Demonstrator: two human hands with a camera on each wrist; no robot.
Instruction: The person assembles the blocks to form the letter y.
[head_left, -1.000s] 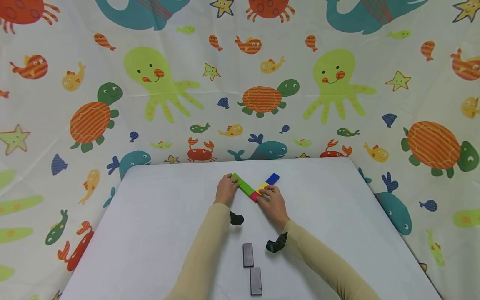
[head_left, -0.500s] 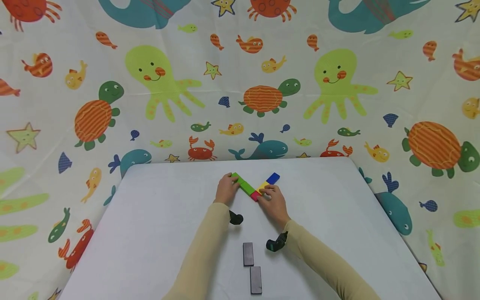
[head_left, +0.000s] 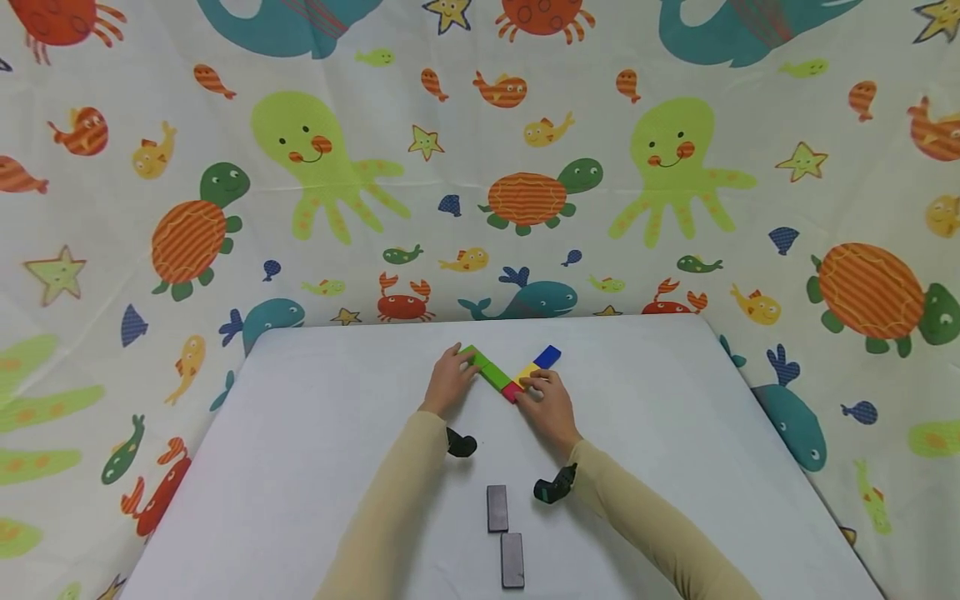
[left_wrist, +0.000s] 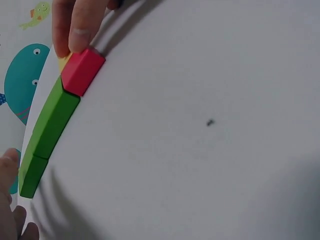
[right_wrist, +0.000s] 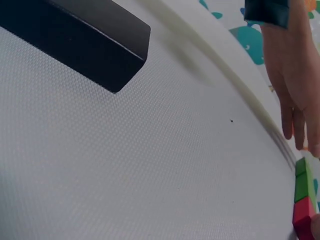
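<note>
Coloured blocks form a V on the white table. Its left arm has a small green block, a longer green block and, at the point, a red block. A yellow block and a blue block make the right arm. My left hand is beside the small green block, fingers extended at its far end. My right hand has its thumb at the red block and a finger at the yellow one; in the left wrist view these fingertips press fairly straight against the blocks.
Two dark grey blocks lie end to end, slightly offset, nearer me on the white table. One looms large as a dark block in the right wrist view. A sea-animal cloth hangs behind the table's far edge.
My left hand and forearm have shifted slightly left and back toward me at the wrist. The right hand and the coloured blocks hold their places.
</note>
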